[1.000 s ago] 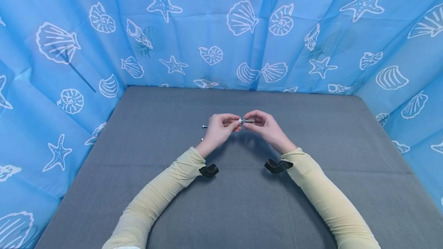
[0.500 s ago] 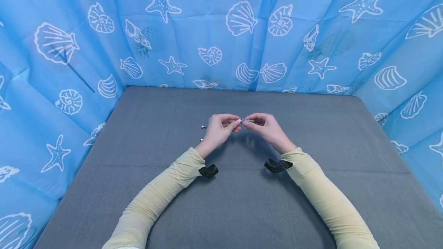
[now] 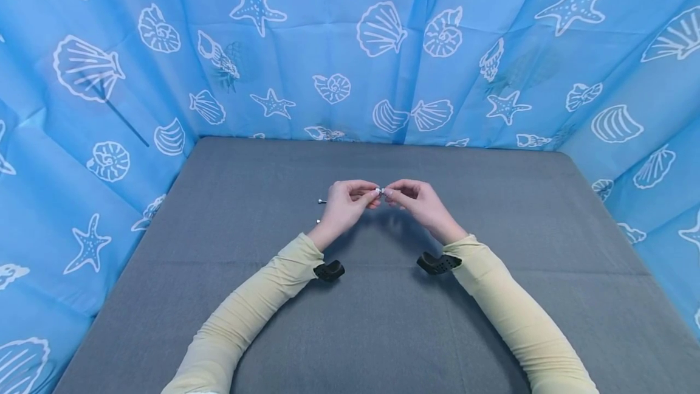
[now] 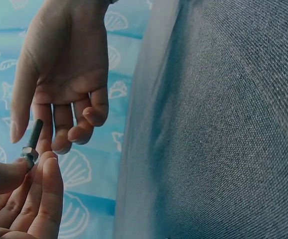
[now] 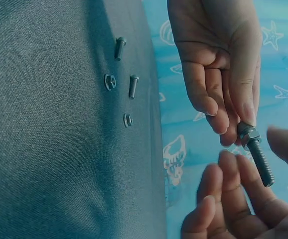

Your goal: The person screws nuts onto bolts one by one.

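Pinches a metal bolt (image 5: pixel 261 163) near its head with thumb and fingers of the left hand (image 3: pixel 347 202), above the grey table (image 3: pixel 361 333). Shows a nut (image 5: pixel 251 137) on the shank, near the head. Holds the right hand (image 3: pixel 421 202), also above the table, around the bolt's free end, thumb and fingers spread; cannot confirm contact. Shows two loose bolts (image 5: pixel 133 87) and two loose nuts (image 5: pixel 109 82) lying on the table.

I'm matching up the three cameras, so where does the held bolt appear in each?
Head: the bolt is slightly right of and below centre.
Left wrist: the bolt is near the left edge, just below mid-height.
Right wrist: the bolt is at lower right.
Shared landmark: the left hand, pinching the bolt's head end.
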The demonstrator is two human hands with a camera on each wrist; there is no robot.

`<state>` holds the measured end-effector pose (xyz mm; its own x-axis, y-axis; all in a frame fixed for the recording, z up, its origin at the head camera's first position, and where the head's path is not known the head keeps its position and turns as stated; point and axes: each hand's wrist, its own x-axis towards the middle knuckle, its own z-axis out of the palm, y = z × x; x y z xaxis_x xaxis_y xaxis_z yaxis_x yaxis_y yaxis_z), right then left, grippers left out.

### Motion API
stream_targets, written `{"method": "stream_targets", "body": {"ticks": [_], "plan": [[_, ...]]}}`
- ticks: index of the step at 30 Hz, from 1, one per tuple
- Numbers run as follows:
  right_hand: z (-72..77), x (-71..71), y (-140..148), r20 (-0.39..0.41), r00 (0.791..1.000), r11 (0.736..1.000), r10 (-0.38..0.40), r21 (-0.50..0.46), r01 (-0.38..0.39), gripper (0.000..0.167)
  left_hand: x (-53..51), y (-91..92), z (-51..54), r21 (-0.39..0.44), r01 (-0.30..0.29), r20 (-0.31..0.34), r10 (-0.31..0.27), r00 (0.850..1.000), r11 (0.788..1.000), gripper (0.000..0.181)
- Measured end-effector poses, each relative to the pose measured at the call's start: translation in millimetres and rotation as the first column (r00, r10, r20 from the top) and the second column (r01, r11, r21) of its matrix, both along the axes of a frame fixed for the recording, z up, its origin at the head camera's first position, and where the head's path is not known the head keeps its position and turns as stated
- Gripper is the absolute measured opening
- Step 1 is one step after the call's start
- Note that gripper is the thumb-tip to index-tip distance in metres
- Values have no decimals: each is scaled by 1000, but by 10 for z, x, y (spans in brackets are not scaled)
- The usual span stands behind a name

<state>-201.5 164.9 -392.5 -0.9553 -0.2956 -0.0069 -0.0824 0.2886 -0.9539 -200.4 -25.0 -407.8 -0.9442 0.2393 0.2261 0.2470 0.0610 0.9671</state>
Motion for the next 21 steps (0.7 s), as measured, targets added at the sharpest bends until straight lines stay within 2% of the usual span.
{"method": "stream_targets", "body": {"ticks": [5,11,16,21], "plan": [[-7,-12,-10,-18,1000,999,20,-26,-21,29,-3,-3,-17,11,1,-4,-1,1000,1000,14],[-5,-26,-9,27,1000,1000,7,-8,-7,28,-10,-4,-27,1,-3,-9,3,1000,1000,16],[-30,-21,-11,-29,999,999,23,-39,-24,30,-10,-2,-19,8,-2,3,2,1000,1000,15],[-32,-17,-14,-34,999,1000,-2,8,2,31,-10,4,-20,2,-7,3,7,1000,1000,14]]}}
